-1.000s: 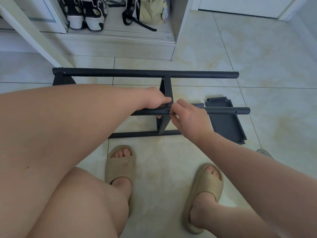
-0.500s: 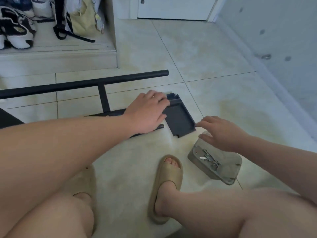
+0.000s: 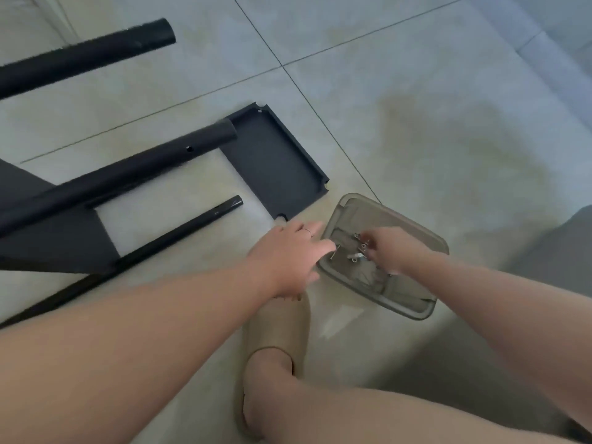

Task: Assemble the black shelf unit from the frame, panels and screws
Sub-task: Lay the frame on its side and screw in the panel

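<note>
The black frame lies on the tiled floor at the left: a thick tube at the top, a second tube with a screw hole, and a thin rod below. A black panel with raised edges lies flat past the second tube's end. A clear plastic tray holding small metal screws sits to the panel's lower right. My left hand has its fingers straight, tips at the tray's left rim. My right hand reaches into the tray, fingertips pinching at a screw.
My right foot in a beige slipper stands just below the tray and my left hand. A pale wall and skirting run along the upper right. A grey shape sits at the right edge.
The view has swung down and right. My left hand left the panel and came to the tray's rim. My right hand went from above the tray down into the screws.
</note>
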Motion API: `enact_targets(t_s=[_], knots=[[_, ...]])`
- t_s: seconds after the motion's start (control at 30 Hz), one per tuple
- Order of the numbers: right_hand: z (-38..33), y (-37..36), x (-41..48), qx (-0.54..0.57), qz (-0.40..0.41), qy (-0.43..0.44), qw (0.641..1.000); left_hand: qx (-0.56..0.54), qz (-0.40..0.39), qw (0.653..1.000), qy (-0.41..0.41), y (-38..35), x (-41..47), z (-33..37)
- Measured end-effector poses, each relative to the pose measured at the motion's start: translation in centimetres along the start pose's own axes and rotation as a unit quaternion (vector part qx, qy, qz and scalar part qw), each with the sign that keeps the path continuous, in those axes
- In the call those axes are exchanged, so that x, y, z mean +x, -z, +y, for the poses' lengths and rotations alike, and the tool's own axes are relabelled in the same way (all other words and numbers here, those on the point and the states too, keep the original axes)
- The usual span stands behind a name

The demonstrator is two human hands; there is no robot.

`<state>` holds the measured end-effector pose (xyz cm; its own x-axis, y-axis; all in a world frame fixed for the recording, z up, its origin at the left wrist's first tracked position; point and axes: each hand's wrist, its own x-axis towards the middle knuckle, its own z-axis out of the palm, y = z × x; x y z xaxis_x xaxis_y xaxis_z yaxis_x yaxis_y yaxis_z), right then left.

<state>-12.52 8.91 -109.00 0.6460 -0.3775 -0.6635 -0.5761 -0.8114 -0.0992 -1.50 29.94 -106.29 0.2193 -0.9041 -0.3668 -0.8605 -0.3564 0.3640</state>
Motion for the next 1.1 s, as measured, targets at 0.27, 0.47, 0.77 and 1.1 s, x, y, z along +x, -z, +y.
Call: enact_targets(t_s=[0.27, 0.47, 0.77, 1.1], knots=[[1.0, -4.0, 3.2, 0.018, 0.012, 0.035, 0.999, -0.071, 0.042, 0.997, -0.006, -4.5, 1.2, -0.2], [-0.9, -5.8, 3.0, -0.033, 0.018, 0.061, 0.997, -0.085, 0.055, 0.995, -0.005, -4.6, 0.8, -0.1], [-0.9, -6.4, 2.0, -0.017, 0.049, 0.038, 0.998, -0.090, 0.024, 0.995, 0.017, -4.4, 0.8, -0.1], [-5.6, 2.5, -5.3, 0.170, 0.224, 0.182, 0.942, -0.375, 0.035, 0.899, 0.223, 5.1, -3.3, -1.1]])
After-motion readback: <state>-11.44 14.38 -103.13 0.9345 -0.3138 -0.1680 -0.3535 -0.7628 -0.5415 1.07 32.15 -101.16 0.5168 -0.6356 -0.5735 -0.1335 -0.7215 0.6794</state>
